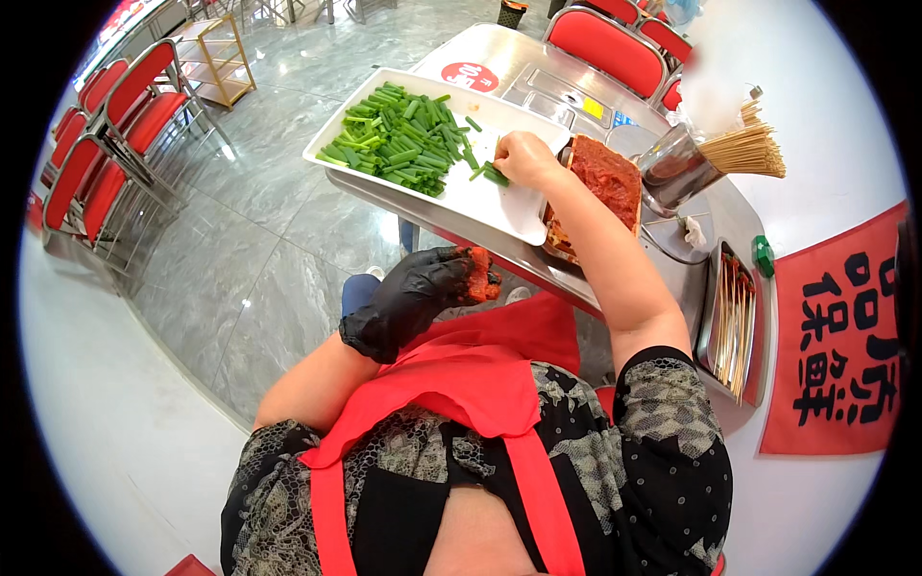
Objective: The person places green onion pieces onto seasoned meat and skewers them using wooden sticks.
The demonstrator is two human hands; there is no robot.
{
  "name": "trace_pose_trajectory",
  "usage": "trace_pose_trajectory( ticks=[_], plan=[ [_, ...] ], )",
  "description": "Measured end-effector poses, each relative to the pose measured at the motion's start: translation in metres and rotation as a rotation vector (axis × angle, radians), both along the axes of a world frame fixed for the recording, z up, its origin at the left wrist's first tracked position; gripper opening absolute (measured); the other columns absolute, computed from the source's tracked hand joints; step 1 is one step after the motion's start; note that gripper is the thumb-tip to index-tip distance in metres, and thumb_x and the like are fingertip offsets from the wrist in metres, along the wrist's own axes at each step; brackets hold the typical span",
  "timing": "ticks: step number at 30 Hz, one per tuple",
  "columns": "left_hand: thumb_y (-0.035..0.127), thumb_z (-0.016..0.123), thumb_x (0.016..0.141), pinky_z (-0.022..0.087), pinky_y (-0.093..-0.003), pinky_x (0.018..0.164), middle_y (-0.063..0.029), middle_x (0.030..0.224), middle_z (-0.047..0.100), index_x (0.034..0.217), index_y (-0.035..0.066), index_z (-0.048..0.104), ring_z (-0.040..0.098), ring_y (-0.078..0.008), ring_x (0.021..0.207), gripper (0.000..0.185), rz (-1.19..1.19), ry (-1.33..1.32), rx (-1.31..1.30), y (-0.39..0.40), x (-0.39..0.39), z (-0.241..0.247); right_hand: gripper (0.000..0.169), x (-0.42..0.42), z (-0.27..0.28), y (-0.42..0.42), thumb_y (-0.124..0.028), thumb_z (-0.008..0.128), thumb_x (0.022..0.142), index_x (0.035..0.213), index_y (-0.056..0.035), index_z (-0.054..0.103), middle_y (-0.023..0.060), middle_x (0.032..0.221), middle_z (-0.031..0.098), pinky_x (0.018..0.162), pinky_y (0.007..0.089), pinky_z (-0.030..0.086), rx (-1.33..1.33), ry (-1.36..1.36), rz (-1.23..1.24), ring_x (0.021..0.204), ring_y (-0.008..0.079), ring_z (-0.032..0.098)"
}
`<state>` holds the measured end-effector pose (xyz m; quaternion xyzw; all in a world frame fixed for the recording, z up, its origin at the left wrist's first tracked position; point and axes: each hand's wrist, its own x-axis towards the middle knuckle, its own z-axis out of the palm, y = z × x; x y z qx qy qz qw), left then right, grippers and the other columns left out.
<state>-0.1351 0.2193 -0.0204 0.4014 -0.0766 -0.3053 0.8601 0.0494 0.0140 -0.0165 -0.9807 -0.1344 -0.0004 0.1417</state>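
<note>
My left hand (418, 295), in a black glove, holds a lump of red, sauce-coated food (480, 275) in front of the apron. Over the white tray (497, 212) my bare right hand (528, 162) reaches in with curled fingers, pinching at a few cut green scallion pieces (494, 174). Its fingertips are partly hidden. A large heap of scallion pieces (403, 137) fills the tray's left part. Just right of the tray, partly behind my right forearm, sits a container of red, sauce-coated food (609, 180).
A metal canister of bamboo skewers (673, 169) leans at the right of the steel table (468, 54). Nearby lies a metal tray of loaded skewers (731, 324), with a small green object (763, 255) beside it. Red chairs (605, 47) stand behind the table; others (148, 108) line the left.
</note>
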Motion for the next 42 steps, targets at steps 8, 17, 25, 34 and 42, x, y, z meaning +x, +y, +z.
trace_pose_trajectory(
  ticks=[8, 17, 25, 34, 42],
  plan=[
    [0.017, 0.049, 0.086, 0.046, -0.0297, 0.079, -0.0154, 0.104, 0.058, 0.114, -0.004, 0.048, 0.059, -0.0235, 0.092, 0.035, -0.073, -0.018, -0.052, 0.005, 0.003, -0.008, 0.011, -0.011, 0.009, -0.011, -0.010, 0.060, 0.067, 0.070, -0.0014, 0.066, 0.0184, 0.069, 0.061, 0.064, 0.0355, 0.046, 0.135, 0.029, 0.085, 0.068, 0.0299, 0.060],
    [0.017, 0.049, 0.086, 0.046, -0.0309, 0.080, -0.0158, 0.104, 0.058, 0.114, -0.005, 0.047, 0.058, -0.0241, 0.093, 0.036, -0.088, 0.018, -0.051, 0.005, 0.004, -0.007, 0.011, -0.018, -0.002, -0.003, -0.008, 0.059, 0.069, 0.072, 0.0023, 0.063, 0.0189, 0.070, 0.061, 0.064, 0.0341, 0.046, 0.065, -0.043, 0.112, 0.068, 0.0299, 0.059],
    [0.017, 0.051, 0.085, 0.045, -0.0340, 0.083, -0.0168, 0.105, 0.057, 0.114, -0.005, 0.047, 0.057, -0.0260, 0.095, 0.037, -0.069, -0.012, -0.080, 0.002, 0.005, -0.015, 0.013, -0.018, 0.000, -0.003, -0.008, 0.060, 0.069, 0.075, 0.0019, 0.064, 0.0192, 0.075, 0.062, 0.067, 0.0345, 0.046, 0.052, -0.018, 0.071, 0.072, 0.0309, 0.060],
    [0.018, 0.051, 0.085, 0.045, -0.0324, 0.083, -0.0143, 0.103, 0.058, 0.112, -0.004, 0.049, 0.058, -0.0233, 0.093, 0.035, -0.086, -0.015, -0.058, 0.003, 0.004, -0.012, 0.015, -0.017, -0.007, -0.005, -0.005, 0.052, 0.068, 0.074, 0.0015, 0.064, 0.0218, 0.068, 0.058, 0.061, 0.0358, 0.046, 0.090, -0.124, 0.125, 0.064, 0.0325, 0.059],
    [0.024, 0.051, 0.087, 0.045, -0.0308, 0.082, -0.0107, 0.100, 0.058, 0.108, -0.002, 0.051, 0.058, -0.0207, 0.091, 0.034, -0.103, -0.037, -0.006, -0.008, 0.006, -0.009, 0.013, -0.032, 0.000, -0.008, -0.008, 0.057, 0.068, 0.073, 0.0014, 0.064, 0.0193, 0.066, 0.060, 0.062, 0.0349, 0.047, 0.137, -0.144, 0.107, 0.062, 0.0298, 0.060]
  ],
)
